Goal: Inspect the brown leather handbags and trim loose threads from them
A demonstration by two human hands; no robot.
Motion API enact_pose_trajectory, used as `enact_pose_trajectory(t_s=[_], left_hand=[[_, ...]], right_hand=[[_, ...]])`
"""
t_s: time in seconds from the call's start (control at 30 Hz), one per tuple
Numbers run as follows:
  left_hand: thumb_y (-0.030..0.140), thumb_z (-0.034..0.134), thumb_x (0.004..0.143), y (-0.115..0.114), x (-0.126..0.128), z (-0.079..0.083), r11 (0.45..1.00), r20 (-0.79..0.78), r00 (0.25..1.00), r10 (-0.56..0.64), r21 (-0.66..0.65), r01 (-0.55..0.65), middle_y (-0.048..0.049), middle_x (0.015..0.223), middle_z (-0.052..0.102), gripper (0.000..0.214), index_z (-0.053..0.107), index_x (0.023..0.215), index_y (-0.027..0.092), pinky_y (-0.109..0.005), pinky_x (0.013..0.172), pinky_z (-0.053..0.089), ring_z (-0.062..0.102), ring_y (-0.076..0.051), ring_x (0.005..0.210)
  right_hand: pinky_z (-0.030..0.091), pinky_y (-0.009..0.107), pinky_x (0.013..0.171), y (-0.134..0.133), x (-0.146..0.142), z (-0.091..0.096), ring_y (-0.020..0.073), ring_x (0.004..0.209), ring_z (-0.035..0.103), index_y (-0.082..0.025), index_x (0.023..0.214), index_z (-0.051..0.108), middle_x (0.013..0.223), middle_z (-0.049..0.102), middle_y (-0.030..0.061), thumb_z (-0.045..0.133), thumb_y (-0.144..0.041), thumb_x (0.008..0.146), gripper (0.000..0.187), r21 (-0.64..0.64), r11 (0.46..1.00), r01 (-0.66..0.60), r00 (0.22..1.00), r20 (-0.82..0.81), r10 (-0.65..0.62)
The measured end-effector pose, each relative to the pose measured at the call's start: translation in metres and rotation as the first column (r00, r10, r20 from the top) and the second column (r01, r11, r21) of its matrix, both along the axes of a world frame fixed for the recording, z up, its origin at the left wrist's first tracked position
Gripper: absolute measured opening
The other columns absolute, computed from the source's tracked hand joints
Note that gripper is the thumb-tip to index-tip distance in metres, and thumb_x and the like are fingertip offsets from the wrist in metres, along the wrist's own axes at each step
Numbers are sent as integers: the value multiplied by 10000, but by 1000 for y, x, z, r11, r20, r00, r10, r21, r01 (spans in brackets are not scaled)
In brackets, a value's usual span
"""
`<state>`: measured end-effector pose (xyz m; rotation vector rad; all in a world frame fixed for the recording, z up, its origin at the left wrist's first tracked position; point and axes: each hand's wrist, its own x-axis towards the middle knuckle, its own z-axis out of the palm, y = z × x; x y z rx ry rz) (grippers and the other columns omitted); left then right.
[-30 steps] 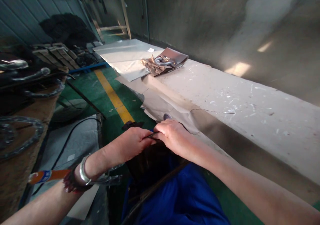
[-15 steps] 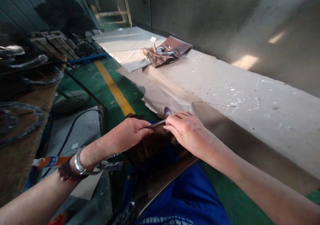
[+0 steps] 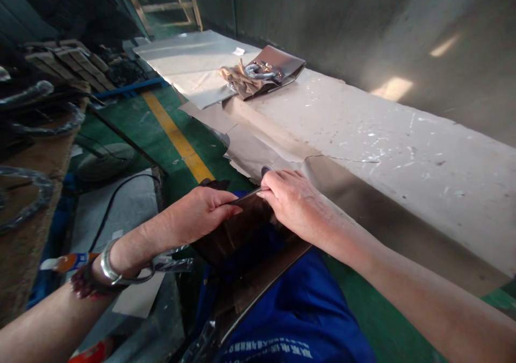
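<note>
My left hand point(image 3: 199, 212) and my right hand point(image 3: 292, 201) both pinch the upper edge of a dark, shiny brown plastic bag point(image 3: 237, 234) that rests on my lap over blue trousers point(image 3: 290, 320). The fingers of both hands are closed on the bag's rim, close together. What is inside the bag is hidden. My left wrist wears a silver bangle and a dark red bead bracelet.
A long paper-covered surface point(image 3: 363, 132) runs along the wall on the right. On its far end lies another brown bag with a metal shackle point(image 3: 262, 70). Green floor with a yellow line point(image 3: 177, 137) lies left, with a cable, stacked wood and metal parts.
The view has tilted down slightly. Both hands stayed pinched on the bag's edge, which has lifted a little so more of the bag shows.
</note>
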<state>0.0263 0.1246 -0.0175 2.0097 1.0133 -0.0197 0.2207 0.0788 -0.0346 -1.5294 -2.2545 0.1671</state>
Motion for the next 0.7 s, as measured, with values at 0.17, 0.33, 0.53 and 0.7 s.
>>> enact_pose_trajectory(t_s=[0.17,0.33,0.53,0.7], left_hand=[[389,434,821,1,-1,0,1000,-10,1000,-4,-9,4,7,758,685,348,693,910,174,-229,634,419,569,-162,689],[387,440,802,2,-2,-1,1000,-12,1000,-6,19,7,2,694,655,357,699,874,154,-232,599,411,533,-152,641],[391,468,785,4,-7,-1,992,19,998,62,-111,-60,-4,718,670,342,694,875,151,-239,605,444,562,-159,655],[422,565,758,10,-14,6,949,20,996,90,-306,-79,-20,839,693,406,643,1049,149,-246,641,481,610,-180,730]], right_hand=[[378,299,750,1,-1,1,167,763,542,-162,824,498,770,589,37,541,-199,870,73,-31,999,37,998,-50,-39],[379,310,782,4,-2,4,178,852,561,-160,953,571,854,627,54,549,-184,868,91,-64,998,19,999,-43,-22],[368,289,719,15,-6,7,165,755,540,-169,764,671,715,591,31,577,-200,848,130,-118,993,-14,998,54,20],[350,293,689,23,-13,3,164,732,529,-177,721,663,736,614,30,580,-186,827,135,-77,996,-41,997,64,46]])
